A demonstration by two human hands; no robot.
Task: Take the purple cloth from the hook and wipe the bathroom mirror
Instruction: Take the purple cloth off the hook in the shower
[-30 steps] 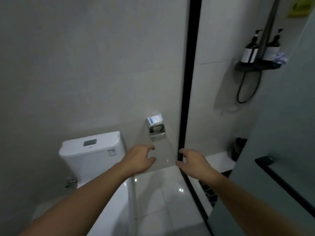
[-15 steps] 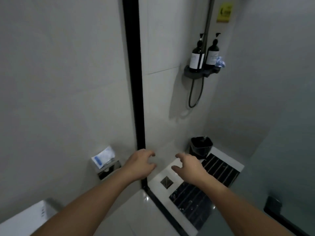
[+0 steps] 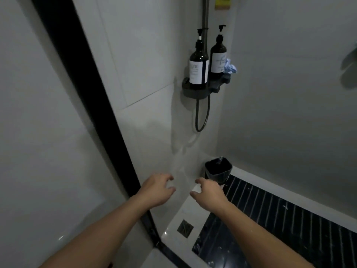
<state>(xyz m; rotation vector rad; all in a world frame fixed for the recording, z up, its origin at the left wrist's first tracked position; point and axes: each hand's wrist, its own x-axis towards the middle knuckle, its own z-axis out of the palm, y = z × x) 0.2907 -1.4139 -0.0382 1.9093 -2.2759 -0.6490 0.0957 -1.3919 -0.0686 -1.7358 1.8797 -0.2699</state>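
My left hand (image 3: 157,189) and my right hand (image 3: 209,194) reach forward side by side over the shower threshold, fingers loosely curled and apart, holding nothing. No purple cloth, hook or mirror shows clearly. A dim dark shape (image 3: 349,65) hangs at the right edge of the frame; I cannot tell what it is. A small bluish crumpled cloth (image 3: 229,67) lies on the shower shelf (image 3: 201,91) behind the bottles.
A black shower frame post (image 3: 92,105) runs diagonally on the left. Two dark pump bottles (image 3: 199,68) stand on the shelf with a hose loop (image 3: 201,115) below. A black bin (image 3: 218,169) sits in the corner beside a dark slatted floor mat (image 3: 280,225) and a square drain (image 3: 185,228).
The view has swung right, from the toilet and paper holder into the shower stall. Both hands stay empty in front of me.
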